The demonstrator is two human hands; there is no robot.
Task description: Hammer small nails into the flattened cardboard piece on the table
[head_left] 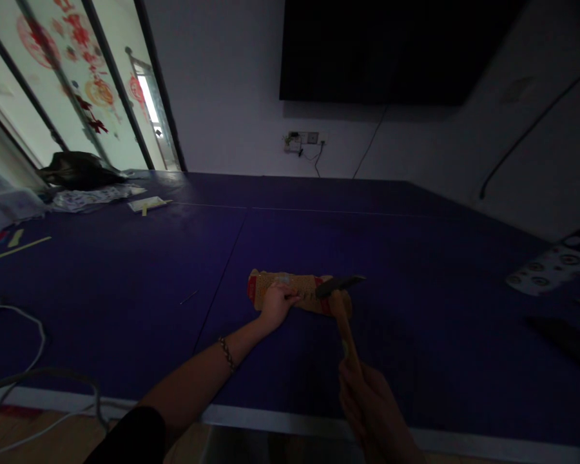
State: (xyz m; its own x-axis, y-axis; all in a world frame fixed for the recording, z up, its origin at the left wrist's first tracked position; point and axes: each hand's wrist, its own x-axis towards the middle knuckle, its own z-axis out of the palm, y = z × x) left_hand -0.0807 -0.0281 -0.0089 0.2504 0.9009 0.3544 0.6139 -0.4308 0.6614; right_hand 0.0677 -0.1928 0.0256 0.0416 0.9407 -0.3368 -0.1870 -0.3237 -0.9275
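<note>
A flat brown cardboard piece with red ends lies on the purple table. My left hand rests on its left half, thumb and fingers pinched together; whatever they hold, if anything, is too small to make out. Right of those fingertips, several small dark marks run in a row along the cardboard. A hammer is gripped near the lower end of its wooden handle by my right hand. Its dark metal head is over the cardboard's right end; I cannot tell whether it touches.
A thin nail-like piece lies left of the cardboard. White cables loop over the left front edge. A black bag and plastic packaging sit at the back left. A patterned white object is at the right.
</note>
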